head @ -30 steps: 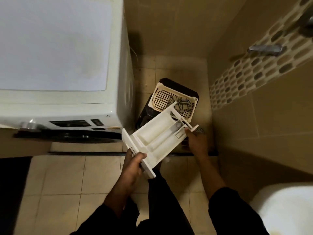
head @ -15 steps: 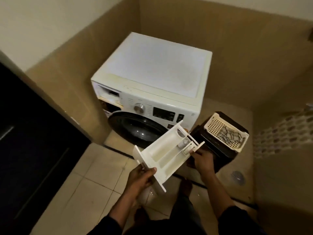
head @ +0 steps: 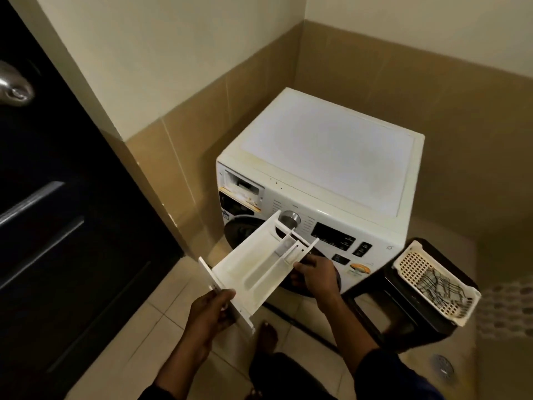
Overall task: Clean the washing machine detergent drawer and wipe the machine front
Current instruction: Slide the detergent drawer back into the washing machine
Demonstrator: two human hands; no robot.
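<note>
A black door (head: 57,226) fills the left side, with a metal handle (head: 16,88) near its top edge. The floor (head: 161,321) is laid with pale tiles, and the lower walls are tiled in tan.

A white washing machine (head: 326,157) stands in the corner, its front facing the person. Just to its right sits a dark stool (head: 403,319), and a white lattice basket (head: 415,267) rests tilted on top of it. A checked cloth (head: 435,284) lies inside the basket.

The detergent drawer (head: 253,269) is out of the machine and held in the air in front of the round door glass, between the person and the machine. It lies at a slant, open side up. Its front panel is low on the left, near the person; its back end points up towards the control panel.

The left hand (head: 212,310) grips the front panel, fingers curled round its edge. The right hand (head: 317,277) holds the right side near the back end, the thumb clamped on the rim and the fingers curled beneath.

The open drawer slot (head: 242,187) shows at the upper left of the machine's front, with yellowish marks along its lower edge. A silver dial (head: 290,219) sits to its right, just behind the drawer's back end. A bare foot (head: 266,334) shows on the tiles below the drawer. A round floor drain (head: 442,368) lies on the tiles at the lower right.
</note>
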